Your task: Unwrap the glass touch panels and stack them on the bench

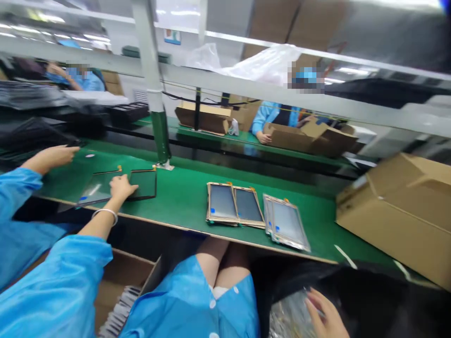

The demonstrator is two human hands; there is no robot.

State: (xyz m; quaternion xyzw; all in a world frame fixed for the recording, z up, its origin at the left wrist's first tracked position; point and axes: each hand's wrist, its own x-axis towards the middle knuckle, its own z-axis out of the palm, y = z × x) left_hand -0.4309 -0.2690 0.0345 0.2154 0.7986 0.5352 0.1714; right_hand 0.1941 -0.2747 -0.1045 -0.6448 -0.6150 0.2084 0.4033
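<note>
1. Head view: I see the left hand [121, 188] reach over the green surface [183, 202], its fingers bent at the near edge of a dark-framed panel [146, 183]; I cannot tell whether they grip it.
2. The dark-framed panel lies flat near the foot of a post [160, 131], with a clear panel [97, 187] on its left, partly under the same hand.
3. At the lower right, I watch the right hand [327, 313] beside crumpled clear plastic [287, 315], below the surface's front edge; its fingers are bent, but I cannot tell whether they pinch the plastic.
4. Midway along the surface, I count two side-by-side piles of panels [223, 202], with a further group of panels [289, 223] just to their right, lying aslant near the front edge.
5. A large cardboard carton [398, 211] stands at the surface's right end.
6. At far left, a neighbour's hand [52, 158] extends from a blue sleeve; across the way, a co-worker in blue [260, 117] rests a hand by an open cardboard box [294, 137].
</note>
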